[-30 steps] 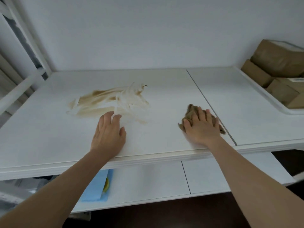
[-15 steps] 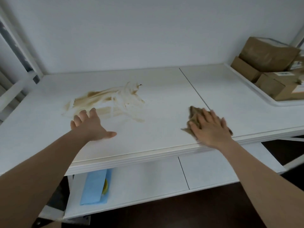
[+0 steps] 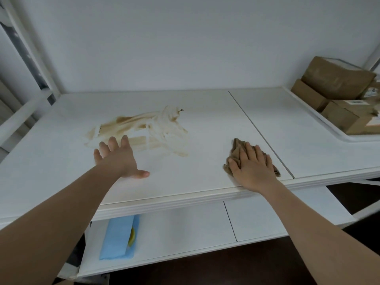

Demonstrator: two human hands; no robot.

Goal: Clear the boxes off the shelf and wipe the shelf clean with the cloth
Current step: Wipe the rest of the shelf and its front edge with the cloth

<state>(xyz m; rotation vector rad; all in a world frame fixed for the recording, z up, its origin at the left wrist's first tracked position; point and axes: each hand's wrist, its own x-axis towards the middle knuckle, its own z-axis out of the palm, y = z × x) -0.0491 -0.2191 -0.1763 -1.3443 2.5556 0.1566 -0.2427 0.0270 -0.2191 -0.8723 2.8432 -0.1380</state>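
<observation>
The white shelf carries a smeared brown stain left of its middle. My left hand lies flat on the shelf, fingers spread, fingertips at the stain's near edge. My right hand presses flat on a crumpled brown cloth near the front edge, just left of the seam between the two shelf panels. Most of the cloth is hidden under the hand. Several brown cardboard boxes sit stacked on a white tray at the far right.
A lower white shelf holds a blue sponge-like pad with a yellow item beside it. White frame posts stand at the left. A white wall closes the back.
My left hand slid left and forward from the front middle to the stain's near edge, its fingers now spread. My right hand and the cloth stayed near the seam.
</observation>
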